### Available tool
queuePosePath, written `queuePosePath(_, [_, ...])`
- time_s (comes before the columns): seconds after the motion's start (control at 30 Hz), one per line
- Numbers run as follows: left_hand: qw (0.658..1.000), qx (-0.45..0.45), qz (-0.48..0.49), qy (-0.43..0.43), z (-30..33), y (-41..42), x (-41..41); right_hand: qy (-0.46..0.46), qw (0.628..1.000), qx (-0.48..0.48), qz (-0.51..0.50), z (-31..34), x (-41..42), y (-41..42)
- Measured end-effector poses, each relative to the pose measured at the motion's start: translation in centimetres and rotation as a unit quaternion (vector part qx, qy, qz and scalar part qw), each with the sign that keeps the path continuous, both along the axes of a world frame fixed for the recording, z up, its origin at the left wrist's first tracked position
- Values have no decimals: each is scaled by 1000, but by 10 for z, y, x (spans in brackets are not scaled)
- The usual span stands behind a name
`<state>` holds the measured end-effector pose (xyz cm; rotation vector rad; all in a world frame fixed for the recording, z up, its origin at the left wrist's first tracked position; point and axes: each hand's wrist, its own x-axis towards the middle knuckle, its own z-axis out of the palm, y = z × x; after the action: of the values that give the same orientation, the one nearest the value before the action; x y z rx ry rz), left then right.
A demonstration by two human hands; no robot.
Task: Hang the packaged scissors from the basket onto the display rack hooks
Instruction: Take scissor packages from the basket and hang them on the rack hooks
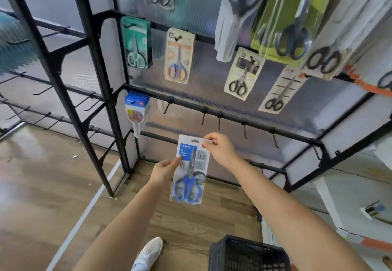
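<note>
A pack of blue-handled scissors [189, 173] is held upright in front of the black display rack [224, 115]. My left hand [164, 171] pinches the pack's left edge at mid height. My right hand [220, 148] pinches its top right corner, beside the hang hole. The pack sits just below a rail of bare hooks [219, 120]. A dark mesh basket [248, 253] stands on the floor at the bottom right; its inside is not visible.
Several scissor packs hang on the upper rails, among them a green one [136, 41] and an orange-and-blue one [179, 55]. A blue stack [136, 109] hangs at the lower rail's left end. A second rack [55, 62] stands left. My white shoe [148, 253] rests on the wooden floor.
</note>
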<state>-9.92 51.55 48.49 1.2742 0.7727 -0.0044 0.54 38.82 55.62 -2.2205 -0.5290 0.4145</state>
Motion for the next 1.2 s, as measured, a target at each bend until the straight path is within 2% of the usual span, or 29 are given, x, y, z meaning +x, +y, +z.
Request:
queuePosePath(0.33, [998, 16, 42, 32, -52, 110, 55, 38, 998, -44, 15, -44, 60, 123])
queuePosePath(0.5, [996, 5, 48, 68, -84, 161, 89, 83, 995, -48, -26, -75, 93, 171])
queuePosePath(0.83, [996, -32, 16, 87, -130, 198, 158, 104, 987, -72, -96, -123, 156, 200])
queuePosePath(1.03, [997, -31, 20, 75, -139, 201, 176, 96, 986, -91, -99, -135, 174, 209])
queuePosePath(1.2, [994, -39, 36, 92, -142, 204, 180, 61, 994, -76, -57, -144, 174, 211])
